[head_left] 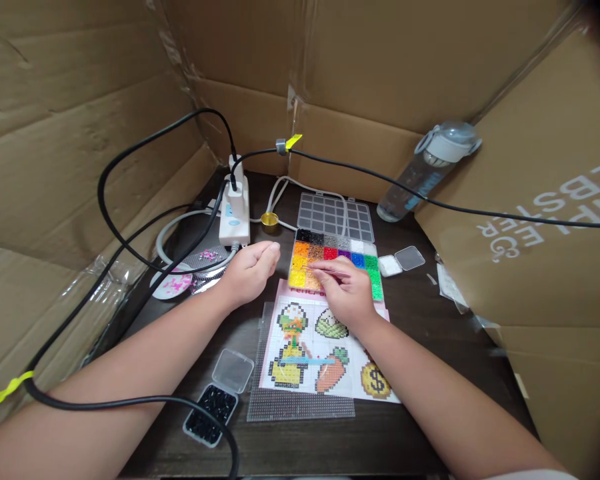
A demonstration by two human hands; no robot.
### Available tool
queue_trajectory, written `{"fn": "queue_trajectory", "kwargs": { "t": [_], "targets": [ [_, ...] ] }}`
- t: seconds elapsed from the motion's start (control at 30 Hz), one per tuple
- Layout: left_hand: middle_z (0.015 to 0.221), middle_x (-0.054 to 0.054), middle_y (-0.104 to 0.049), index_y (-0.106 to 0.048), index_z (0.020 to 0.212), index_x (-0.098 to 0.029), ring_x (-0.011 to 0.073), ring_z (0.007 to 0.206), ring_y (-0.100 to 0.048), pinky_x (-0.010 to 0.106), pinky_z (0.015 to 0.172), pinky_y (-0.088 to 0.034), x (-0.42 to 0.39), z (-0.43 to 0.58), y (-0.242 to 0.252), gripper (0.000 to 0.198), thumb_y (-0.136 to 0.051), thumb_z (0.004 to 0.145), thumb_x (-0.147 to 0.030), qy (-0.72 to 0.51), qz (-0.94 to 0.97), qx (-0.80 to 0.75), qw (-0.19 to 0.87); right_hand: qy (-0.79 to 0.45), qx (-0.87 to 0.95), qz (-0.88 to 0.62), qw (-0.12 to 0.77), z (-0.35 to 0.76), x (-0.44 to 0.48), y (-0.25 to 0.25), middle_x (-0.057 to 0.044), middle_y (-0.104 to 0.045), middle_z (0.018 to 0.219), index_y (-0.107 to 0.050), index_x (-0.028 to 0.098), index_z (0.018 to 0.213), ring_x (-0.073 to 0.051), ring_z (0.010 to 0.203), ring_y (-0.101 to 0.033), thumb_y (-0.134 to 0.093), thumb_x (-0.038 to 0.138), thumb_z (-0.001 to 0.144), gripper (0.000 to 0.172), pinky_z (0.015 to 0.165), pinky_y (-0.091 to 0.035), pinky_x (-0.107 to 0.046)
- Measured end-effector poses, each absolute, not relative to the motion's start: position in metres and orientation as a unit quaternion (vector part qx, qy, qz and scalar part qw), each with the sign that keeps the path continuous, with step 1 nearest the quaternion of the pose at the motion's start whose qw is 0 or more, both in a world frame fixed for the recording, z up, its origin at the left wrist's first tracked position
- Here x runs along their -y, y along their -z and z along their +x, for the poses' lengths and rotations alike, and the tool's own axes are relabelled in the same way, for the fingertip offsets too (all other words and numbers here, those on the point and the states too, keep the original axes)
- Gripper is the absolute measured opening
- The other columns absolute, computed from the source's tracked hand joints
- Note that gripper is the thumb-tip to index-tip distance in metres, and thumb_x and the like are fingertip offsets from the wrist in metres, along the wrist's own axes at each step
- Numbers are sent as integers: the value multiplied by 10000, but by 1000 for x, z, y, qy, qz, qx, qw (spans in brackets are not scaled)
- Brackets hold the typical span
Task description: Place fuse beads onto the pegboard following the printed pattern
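Observation:
My right hand (347, 291) pinches thin metal tweezers (325, 270), whose tips reach left into the orange and yellow compartments of a bead organiser box (375, 277). My left hand (253, 270) rests as a loose fist on the dark table just left of the box; nothing shows in it. Below the hands lies a clear pegboard (300, 403) over a pattern sheet (330, 350) with a chick, carrot and coin; some beads and a light blue stick lie on the chick.
The organiser's clear lid (335, 217) stands open behind. A small open case of black beads (211, 403) lies front left, a small white-bead case (390, 265) to the right. A power strip (235, 213), black cables (130, 400), a water bottle (425, 170) and cardboard walls surround.

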State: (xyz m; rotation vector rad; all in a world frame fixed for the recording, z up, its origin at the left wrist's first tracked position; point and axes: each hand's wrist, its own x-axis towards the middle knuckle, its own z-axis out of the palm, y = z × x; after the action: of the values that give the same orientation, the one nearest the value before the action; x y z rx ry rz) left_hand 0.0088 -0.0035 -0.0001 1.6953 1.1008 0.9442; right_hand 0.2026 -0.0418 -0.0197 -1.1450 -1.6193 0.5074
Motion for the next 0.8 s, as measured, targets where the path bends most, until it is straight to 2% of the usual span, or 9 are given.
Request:
{"fn": "queue_trajectory", "kwargs": {
  "t": [0.43,0.8],
  "targets": [
    [482,-38,-378,-357,572,-197,81,467,-352,227,482,-317,3,9,1,399,-352,946,-336,-389,675,-441,446,-207,679,-478,517,202,40,21,-51,-738,778,-759,223,863,-172,713,-644,-634,175,837,136,652,-551,-355],
    [482,-44,-363,-349,580,-199,77,454,-332,226,466,-299,3,10,1,391,-353,947,-335,-389,668,-438,459,-216,665,-488,522,203,41,21,-57,-745,806,-766,228,864,-178,740,-662,-630,195,840,142,689,-561,-370]
  ]
}}
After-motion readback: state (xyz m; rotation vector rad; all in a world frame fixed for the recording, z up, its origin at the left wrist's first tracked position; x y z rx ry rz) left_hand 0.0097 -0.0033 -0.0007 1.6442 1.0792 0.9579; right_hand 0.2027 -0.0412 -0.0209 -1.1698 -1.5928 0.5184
